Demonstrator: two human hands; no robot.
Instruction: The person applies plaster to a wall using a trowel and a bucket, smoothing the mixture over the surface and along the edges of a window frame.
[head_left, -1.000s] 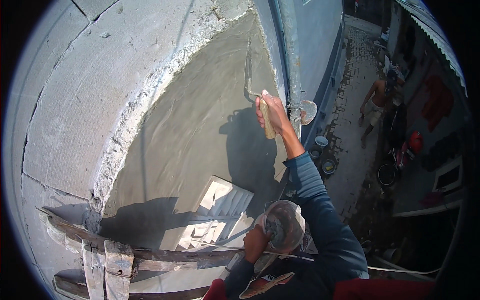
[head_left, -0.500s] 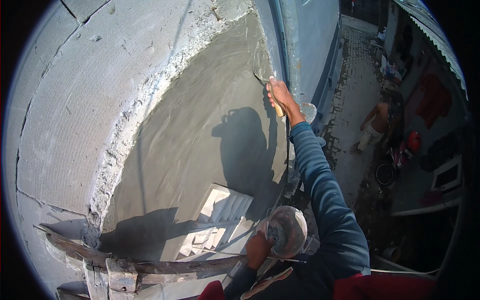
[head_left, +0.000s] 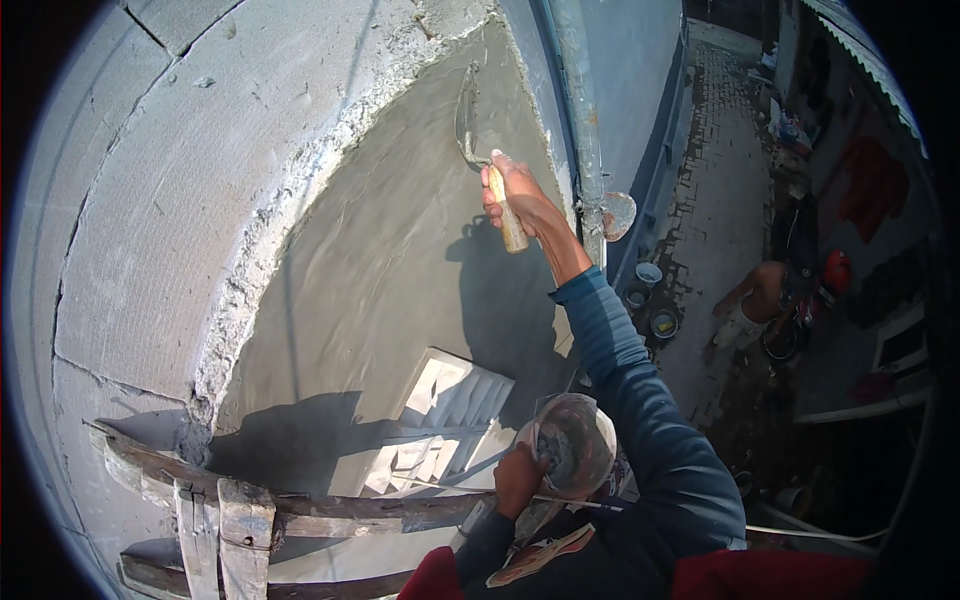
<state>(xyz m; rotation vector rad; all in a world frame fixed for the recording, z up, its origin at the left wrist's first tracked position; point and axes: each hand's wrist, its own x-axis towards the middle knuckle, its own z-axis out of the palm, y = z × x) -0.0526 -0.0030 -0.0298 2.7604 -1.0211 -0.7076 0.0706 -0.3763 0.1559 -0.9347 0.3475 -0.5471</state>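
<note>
Head view, now: fingers of my right hand [head_left: 522, 192] are closed round a steel-bladed trowel with a pale wooden handle [head_left: 508, 218]. It sits high on a smooth, damp-looking grey plaster patch [head_left: 370, 270], blade pointing up the wall. Main change: half a second ago the blade was right by the patch's right edge, next to the long grey-blue vertical pipe [head_left: 586, 125]; it has since swung left, clear of that edge, and now lies between the pipe side and the rough, chipped white border [head_left: 262, 225]. For the work, I read that as a stroke carried off the margin into the upper middle of the patch. Faint streaks show there; full blade contact, can't tell.

Left side is steady: fingers of my left hand [head_left: 516, 482] stay clamped on the near-left rim of a round, mortar-smeared pale bucket [head_left: 597, 440]. Lumpy grey mix [head_left: 558, 450] inside, so material looks to be at hand, close to my body. White slatted vent block [head_left: 452, 392] is beside it, lower on the wall, weathered wooden frame [head_left: 246, 535] below left. Shirtless co-worker [head_left: 766, 290] in the lane has bent lower; seems unrelated to my stroke.
</note>
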